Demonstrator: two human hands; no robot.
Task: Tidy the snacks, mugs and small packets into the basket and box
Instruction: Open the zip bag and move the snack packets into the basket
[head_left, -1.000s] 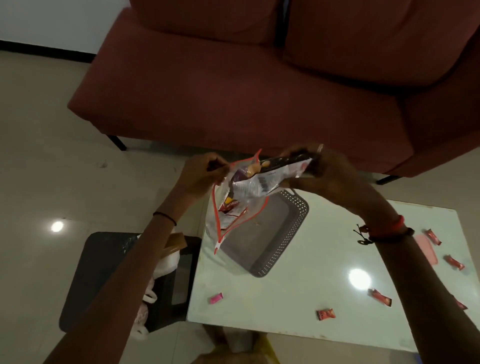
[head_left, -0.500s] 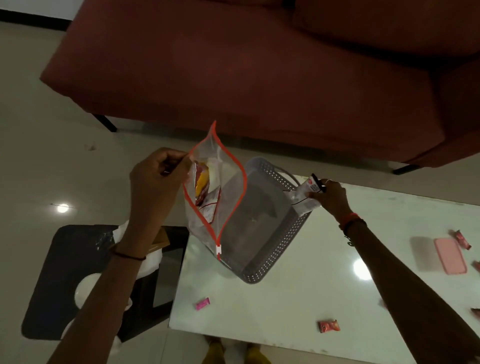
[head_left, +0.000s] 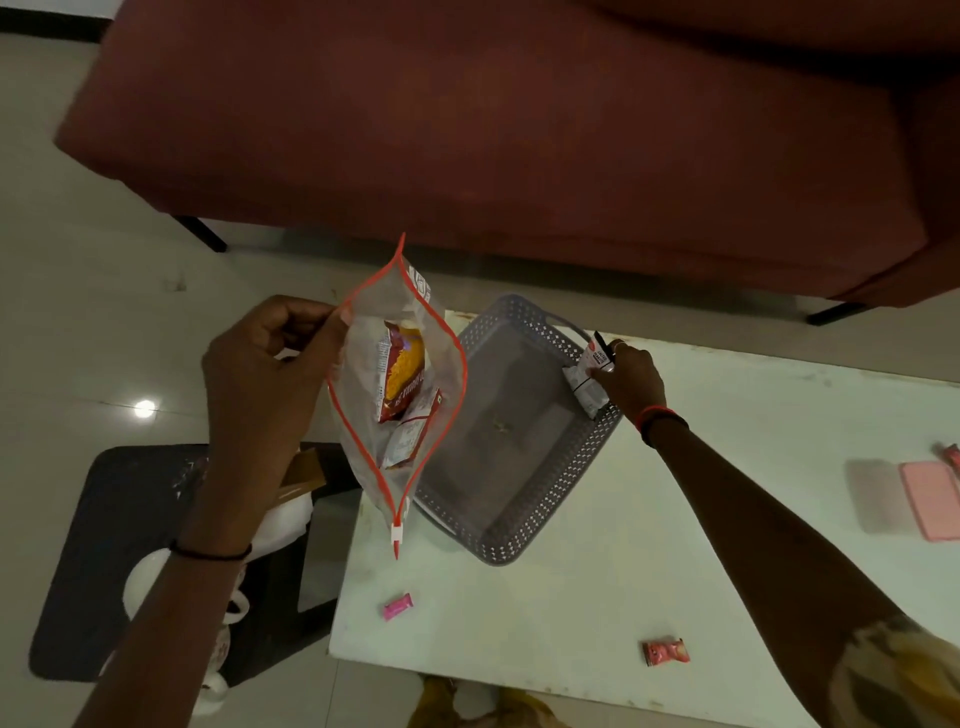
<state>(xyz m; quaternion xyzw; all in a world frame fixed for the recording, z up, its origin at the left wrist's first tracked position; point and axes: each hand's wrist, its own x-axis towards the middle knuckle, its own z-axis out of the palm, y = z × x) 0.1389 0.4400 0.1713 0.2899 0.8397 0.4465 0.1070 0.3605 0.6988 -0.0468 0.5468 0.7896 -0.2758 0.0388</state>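
Note:
My left hand pinches the rim of a clear zip pouch with a red edge, held open above the table's left end. Inside it lie a red-and-yellow snack packet and a smaller packet below. My right hand grips a white snack packet at the right wall of the grey perforated basket, the packet's lower end inside the basket. The basket's floor looks bare. A pink candy and a red candy lie on the white table.
A red sofa stands behind the table. A dark box on the floor at left holds white mugs and a cardboard piece. A pink phone case and another red candy lie at the table's right edge.
My right hand pulled the white packet out of the pouch and carried it down to the basket's right wall. My left hand lifted the open pouch and keeps holding it.

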